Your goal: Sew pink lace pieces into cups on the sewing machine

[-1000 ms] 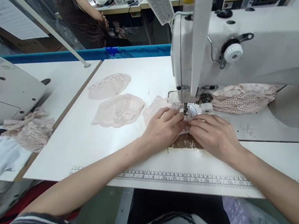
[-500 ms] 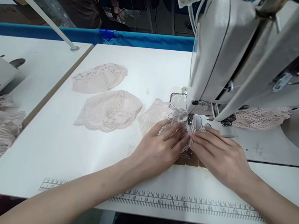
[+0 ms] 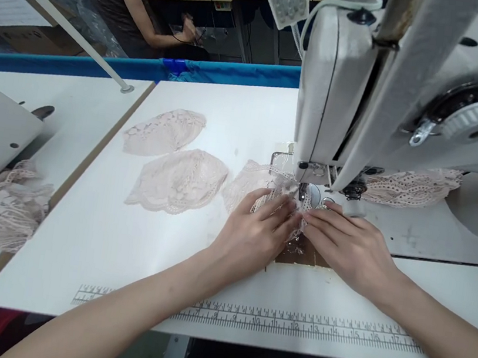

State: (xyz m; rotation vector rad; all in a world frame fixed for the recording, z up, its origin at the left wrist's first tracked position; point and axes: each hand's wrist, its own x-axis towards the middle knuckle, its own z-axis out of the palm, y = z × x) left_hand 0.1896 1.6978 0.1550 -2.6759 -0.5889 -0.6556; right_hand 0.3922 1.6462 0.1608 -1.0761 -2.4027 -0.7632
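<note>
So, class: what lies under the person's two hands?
Pale lace piece shows beneath the left hand and right hand, beside a brown patch; the needle point itself is hidden.

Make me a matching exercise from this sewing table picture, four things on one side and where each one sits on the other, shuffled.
1 left hand
2 ruler strip
3 two lace cups
4 lace pile

A along the table's near edge
B on the neighbouring table at far left
C pressing lace by the needle
D lying loose left of the hands

Pairs: 1-C, 2-A, 3-D, 4-B
</note>
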